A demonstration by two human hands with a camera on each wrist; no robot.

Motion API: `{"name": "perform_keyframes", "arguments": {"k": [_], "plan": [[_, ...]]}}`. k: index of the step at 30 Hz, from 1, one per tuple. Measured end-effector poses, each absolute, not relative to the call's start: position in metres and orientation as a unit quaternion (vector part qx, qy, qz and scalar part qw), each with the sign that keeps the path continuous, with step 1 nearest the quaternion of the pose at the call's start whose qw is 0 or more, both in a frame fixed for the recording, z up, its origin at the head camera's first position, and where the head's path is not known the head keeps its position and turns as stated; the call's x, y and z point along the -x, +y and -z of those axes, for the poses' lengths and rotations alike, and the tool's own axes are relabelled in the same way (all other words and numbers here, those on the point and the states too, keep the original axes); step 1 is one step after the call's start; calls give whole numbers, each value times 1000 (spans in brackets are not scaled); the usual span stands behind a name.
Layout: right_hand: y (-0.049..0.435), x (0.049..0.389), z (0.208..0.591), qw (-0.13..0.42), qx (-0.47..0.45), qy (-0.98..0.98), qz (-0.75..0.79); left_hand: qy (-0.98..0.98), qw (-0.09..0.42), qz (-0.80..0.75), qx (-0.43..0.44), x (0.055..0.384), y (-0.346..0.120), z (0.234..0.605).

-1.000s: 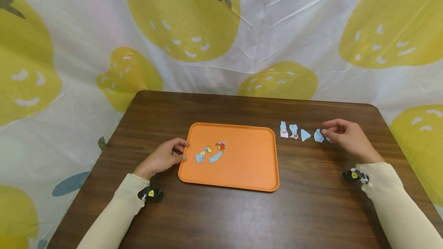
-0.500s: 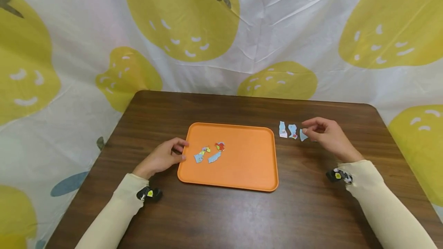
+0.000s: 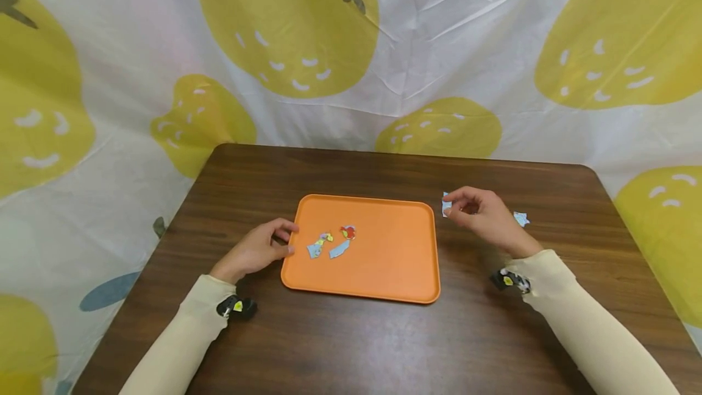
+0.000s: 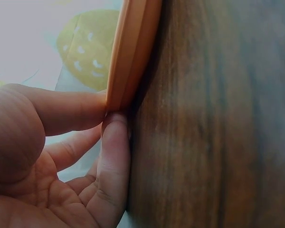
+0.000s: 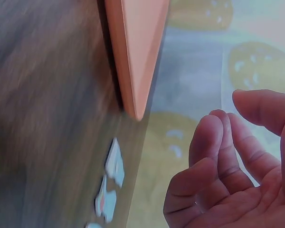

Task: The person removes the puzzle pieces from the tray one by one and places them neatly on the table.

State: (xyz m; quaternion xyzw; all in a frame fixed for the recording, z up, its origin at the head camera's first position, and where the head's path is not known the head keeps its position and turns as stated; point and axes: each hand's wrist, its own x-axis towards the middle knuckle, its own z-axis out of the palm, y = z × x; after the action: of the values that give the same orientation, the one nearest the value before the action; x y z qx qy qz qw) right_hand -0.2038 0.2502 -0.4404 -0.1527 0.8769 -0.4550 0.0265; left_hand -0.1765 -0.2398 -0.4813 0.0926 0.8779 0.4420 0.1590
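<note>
Your left hand (image 3: pixel 256 252) pinches the left rim of an orange tray (image 3: pixel 395 249), where small picture pieces (image 3: pixel 339 249) (one mostly red) lie toward that side. Right of the tray, a pale-blue scrap (image 3: pixel 445 205) sits partly behind your right hand (image 3: pixel 488 218), its thumb and fingers apart, with a star-shaped scrap (image 3: pixel 521 219) farther right on the surface (image 3: pixel 351 346).
</note>
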Motion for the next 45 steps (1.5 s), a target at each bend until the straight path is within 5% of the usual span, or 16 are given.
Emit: {"name": "perform_keyframes", "arguments": {"k": [32,45], "plan": [[140,223,440,67,291,869,396,879,162,-438,-94,178,-239,481],[104,236,446,138,321,846,403,878,164,-439,-97,179,-237,479]]}}
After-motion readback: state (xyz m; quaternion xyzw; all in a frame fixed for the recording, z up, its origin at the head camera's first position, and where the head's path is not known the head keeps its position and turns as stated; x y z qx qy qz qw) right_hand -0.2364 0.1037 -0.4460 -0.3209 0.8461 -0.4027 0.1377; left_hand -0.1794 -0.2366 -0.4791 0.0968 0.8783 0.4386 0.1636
